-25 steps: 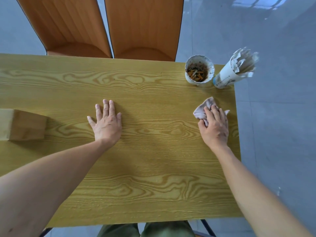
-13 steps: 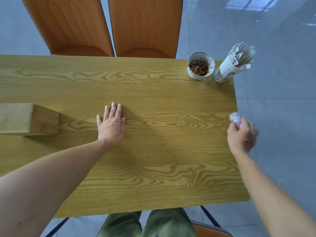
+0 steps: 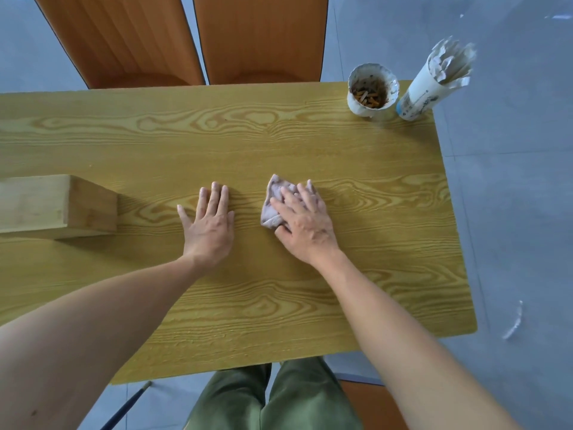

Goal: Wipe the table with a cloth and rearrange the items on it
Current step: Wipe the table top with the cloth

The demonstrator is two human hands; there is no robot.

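Observation:
A yellow wood-grain table (image 3: pixel 372 243) fills the view. My right hand (image 3: pixel 305 225) presses a small pale pink cloth (image 3: pixel 274 203) flat on the table's middle, fingers spread over it. My left hand (image 3: pixel 209 226) lies palm down, fingers apart, just left of the cloth and not touching it. A white cup (image 3: pixel 372 90) holding cigarette butts stands at the far right corner. Beside it stands a tall white paper tube (image 3: pixel 424 91) with sticks in it.
A light wooden box (image 3: pixel 55 207) sits at the left edge of the view. Two orange chairs (image 3: pixel 260 38) stand behind the table's far edge. Grey floor lies beyond the right edge. My green-trousered legs (image 3: pixel 273 398) show below the near edge.
My right hand swept the cloth off the table's right edge, then came back left to the middle. My left hand stayed in place. The view shifted slightly.

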